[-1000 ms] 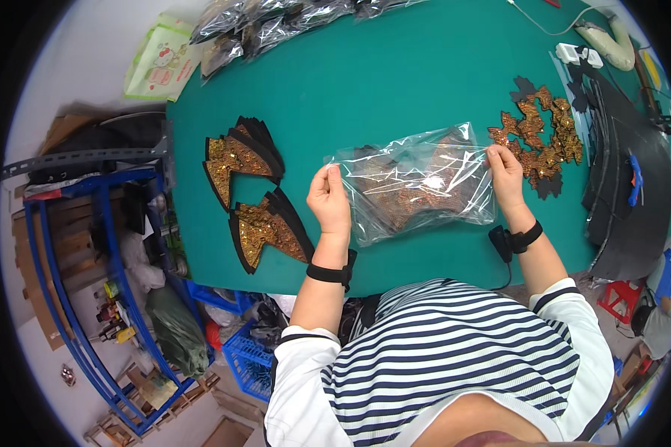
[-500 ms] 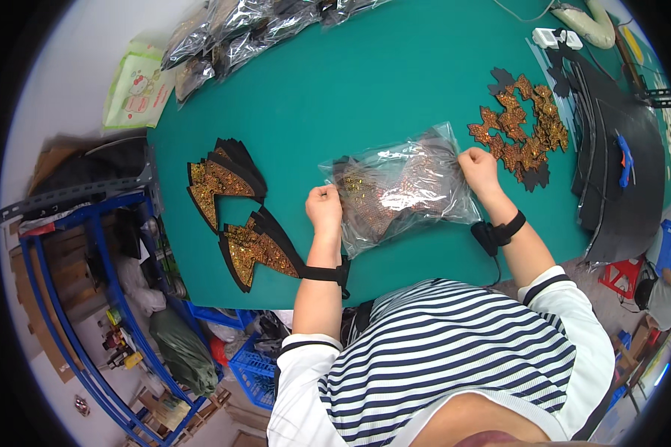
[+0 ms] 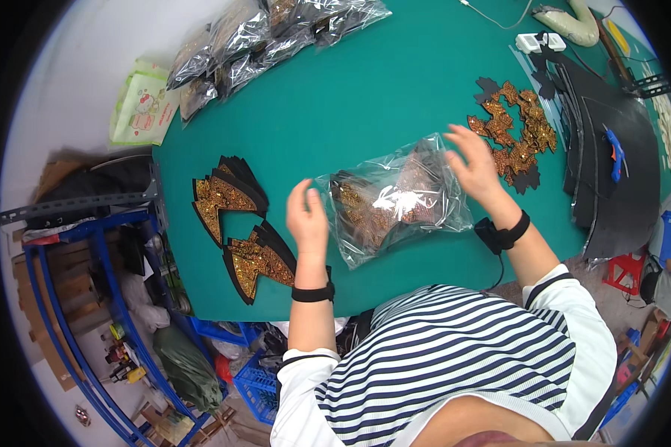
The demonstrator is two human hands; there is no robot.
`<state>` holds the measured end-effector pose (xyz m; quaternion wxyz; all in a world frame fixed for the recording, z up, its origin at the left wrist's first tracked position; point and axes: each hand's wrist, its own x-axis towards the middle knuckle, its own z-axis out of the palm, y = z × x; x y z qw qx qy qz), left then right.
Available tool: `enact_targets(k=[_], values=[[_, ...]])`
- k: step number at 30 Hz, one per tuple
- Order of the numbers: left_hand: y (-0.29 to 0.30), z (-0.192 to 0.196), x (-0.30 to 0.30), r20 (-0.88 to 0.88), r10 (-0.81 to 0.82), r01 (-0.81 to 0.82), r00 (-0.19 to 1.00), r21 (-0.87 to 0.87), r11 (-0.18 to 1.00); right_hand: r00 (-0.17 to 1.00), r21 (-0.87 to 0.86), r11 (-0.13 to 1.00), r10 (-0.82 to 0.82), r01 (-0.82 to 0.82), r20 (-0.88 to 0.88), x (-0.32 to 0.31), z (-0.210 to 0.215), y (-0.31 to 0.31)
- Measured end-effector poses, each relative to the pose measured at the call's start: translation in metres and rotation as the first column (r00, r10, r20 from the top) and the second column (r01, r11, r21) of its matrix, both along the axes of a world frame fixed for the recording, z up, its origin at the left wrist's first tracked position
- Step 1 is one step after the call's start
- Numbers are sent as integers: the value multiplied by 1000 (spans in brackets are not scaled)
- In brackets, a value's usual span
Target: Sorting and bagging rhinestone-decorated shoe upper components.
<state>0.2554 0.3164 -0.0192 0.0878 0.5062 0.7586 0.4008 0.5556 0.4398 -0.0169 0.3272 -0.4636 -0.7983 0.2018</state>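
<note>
A clear plastic bag (image 3: 395,201) lies on the green table in front of me. Inside it are black-edged pieces covered in gold and copper glitter, partly hidden by glare. My left hand (image 3: 307,217) hovers just off the bag's left end, fingers apart and holding nothing. Over the bag's right end is my right hand (image 3: 473,164), its fingers spread and empty; whether it touches the plastic I cannot tell. To the left rest two fanned stacks of pointed black-and-gold glitter pieces, an upper stack (image 3: 227,192) and a lower stack (image 3: 255,262).
Several filled clear bags (image 3: 265,45) are piled at the far left, near a green-and-white printed bag (image 3: 145,104). Glittery jagged cutouts (image 3: 525,127) lie at the right. Beyond them are black sheets (image 3: 611,171) with a blue glue gun (image 3: 616,155) on top, and a white power strip (image 3: 540,42).
Both hands have let go of the bag's ends and opened. The left has moved slightly left; the right has lifted a little. The bag now lies flatter on the table.
</note>
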Motion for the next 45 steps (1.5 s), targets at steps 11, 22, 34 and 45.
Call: enact_targets(k=[11, 22, 34, 45], values=[[-4, -16, 51, 70, -350, 341, 934, -465, 817, 897, -404, 835, 437, -373, 74, -23, -20, -26], [-23, -65, 6, 481, 332, -84, 812, -466, 881, 995, -503, 863, 5, -54, -99, 18, -63, -16], [-5, -15, 18, 928, 342, 351, 147, -372, 859, 607, -958, 174, -744, -230, -280, 22, -8, -168], [-2, -28, 28, 946, 184, 484, -267, -33, 874, 286, -878, 235, -883, -418, -372, -42, -32, -152]])
